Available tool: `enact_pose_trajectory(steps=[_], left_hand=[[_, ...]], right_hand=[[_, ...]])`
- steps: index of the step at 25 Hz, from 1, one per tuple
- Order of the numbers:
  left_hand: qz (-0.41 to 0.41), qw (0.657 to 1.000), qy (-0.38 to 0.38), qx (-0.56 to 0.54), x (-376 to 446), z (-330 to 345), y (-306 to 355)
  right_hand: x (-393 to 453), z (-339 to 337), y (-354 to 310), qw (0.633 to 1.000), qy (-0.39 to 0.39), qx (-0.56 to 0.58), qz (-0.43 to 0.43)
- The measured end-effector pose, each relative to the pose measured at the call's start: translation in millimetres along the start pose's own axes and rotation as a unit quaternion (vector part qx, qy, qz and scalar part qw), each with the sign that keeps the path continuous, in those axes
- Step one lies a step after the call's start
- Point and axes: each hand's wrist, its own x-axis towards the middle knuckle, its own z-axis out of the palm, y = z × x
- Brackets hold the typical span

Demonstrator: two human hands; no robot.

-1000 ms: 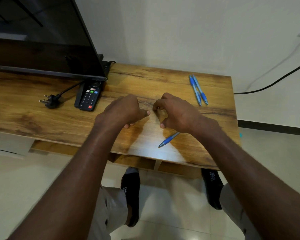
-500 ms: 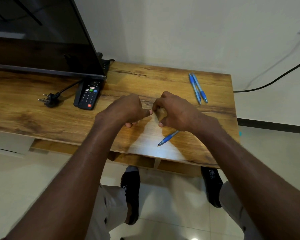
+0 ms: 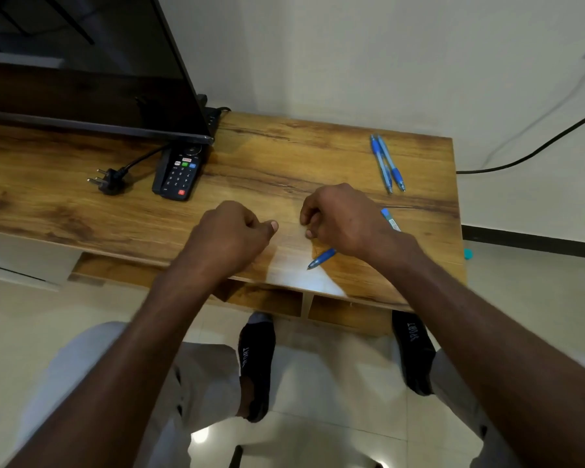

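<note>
Plainly, a pen [image 3: 322, 258] lies on the wooden wall-side desk [image 3: 267, 157]

head cam | looks forward and down | close above desk [image 3: 284, 157] | one view

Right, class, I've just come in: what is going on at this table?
A person sits at a wooden table with both hands curled over it. The left hand and right hand are apart; whether they pinch anything small cannot be seen. A blue pen lies on the table under the right wrist, and two more blue pens lie side by side at the far right.
</note>
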Motion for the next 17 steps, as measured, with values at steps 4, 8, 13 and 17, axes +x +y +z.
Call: enact_pose_trajectory(steps=[4,8,13,17], left_hand=[[-0.05,0.994,0.006,-0.098,-46,12,-15],[-0.124,0.963,-0.043,-0.234,-59,29,-11],[-0.231,0.891,-0.036,-0.388,-53,49,-8],[-0.303,0.823,-0.038,-0.479,-46,53,-11]], right_hand=[[-2,9,-2,0.999,0.043,0.003,0.008],[1,11,0,0.997,0.056,0.023,0.042],[0,8,3,0.995,0.059,0.051,0.056],[-3,10,1,0.997,0.05,0.037,0.047]])
